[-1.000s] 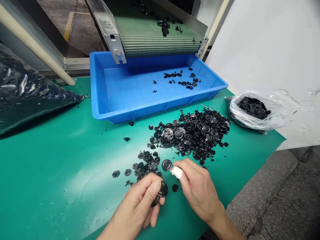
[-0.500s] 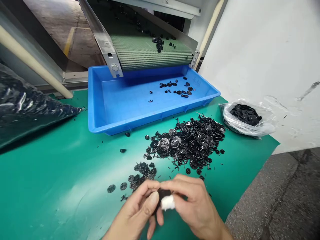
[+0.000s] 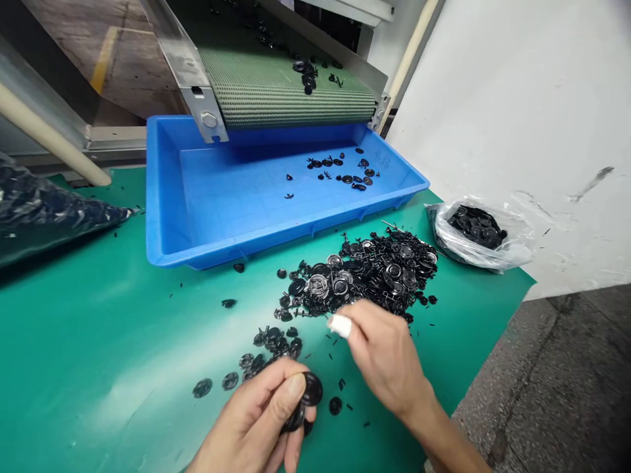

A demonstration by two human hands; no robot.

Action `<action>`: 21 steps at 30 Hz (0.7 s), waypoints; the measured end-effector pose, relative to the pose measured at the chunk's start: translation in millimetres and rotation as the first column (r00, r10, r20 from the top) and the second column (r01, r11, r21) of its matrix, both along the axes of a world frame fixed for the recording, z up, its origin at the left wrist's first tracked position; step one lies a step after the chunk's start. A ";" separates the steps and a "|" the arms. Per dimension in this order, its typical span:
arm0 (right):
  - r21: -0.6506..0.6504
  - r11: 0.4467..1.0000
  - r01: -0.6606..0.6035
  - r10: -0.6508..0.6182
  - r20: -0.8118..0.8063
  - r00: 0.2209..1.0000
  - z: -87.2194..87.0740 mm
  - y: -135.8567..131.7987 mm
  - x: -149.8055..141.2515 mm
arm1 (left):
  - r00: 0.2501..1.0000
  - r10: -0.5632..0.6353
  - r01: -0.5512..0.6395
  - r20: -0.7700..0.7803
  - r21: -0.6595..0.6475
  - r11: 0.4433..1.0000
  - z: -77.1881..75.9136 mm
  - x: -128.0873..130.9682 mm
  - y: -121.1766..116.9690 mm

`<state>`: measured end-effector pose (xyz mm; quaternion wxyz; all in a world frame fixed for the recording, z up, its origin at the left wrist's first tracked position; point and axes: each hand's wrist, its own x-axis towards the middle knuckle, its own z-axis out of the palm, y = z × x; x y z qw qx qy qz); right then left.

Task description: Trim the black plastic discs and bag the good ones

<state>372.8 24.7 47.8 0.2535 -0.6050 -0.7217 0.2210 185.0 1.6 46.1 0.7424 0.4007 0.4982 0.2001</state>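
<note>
Between its thumb and fingers my left hand (image 3: 269, 417) grips a few round black plastic parts (image 3: 312, 389), stacked and overlapping. My right hand (image 3: 379, 351), with a white wrap (image 3: 340, 325) on its thumb, is at the near edge of a large heap of black plastic parts (image 3: 369, 276). Its fingers are curled together, and what they hold, if anything, is hidden. A single black disc (image 3: 335, 406) lies on the table between the two hands. Beyond my left hand sits a smaller group of black discs (image 3: 273, 338).
A blue tray (image 3: 241, 246) with scattered black parts stands under the end of a green conveyor belt (image 3: 286, 105). To the right, a clear plastic bag (image 3: 458, 243) contains black parts. A dark filled bag (image 3: 54, 217) lies at the left on the green table (image 3: 98, 341).
My hands were together and have separated. The right hand has moved up to the heap, while the left stays low with the round parts now showing. The camera view has shifted slightly.
</note>
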 end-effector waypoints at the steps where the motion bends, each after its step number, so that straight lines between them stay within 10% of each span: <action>1: 0.066 0.997 0.043 -0.049 0.100 0.994 -0.2 9.0 4.0 | 0.998 0.038 -0.036 0.052 -0.038 0.999 1.4 0.0 1.4; 9: 0.032 0.999 0.007 -0.014 0.223 0.975 -5.2 19.2 12.5 | 0.854 0.318 -0.176 0.412 -0.346 0.921 -2.3 3.6 10.0; 21: -0.020 0.999 -0.033 0.038 0.460 0.887 5.1 31.0 5.5 | 0.852 0.442 -0.316 0.282 -0.396 0.862 2.3 5.0 9.9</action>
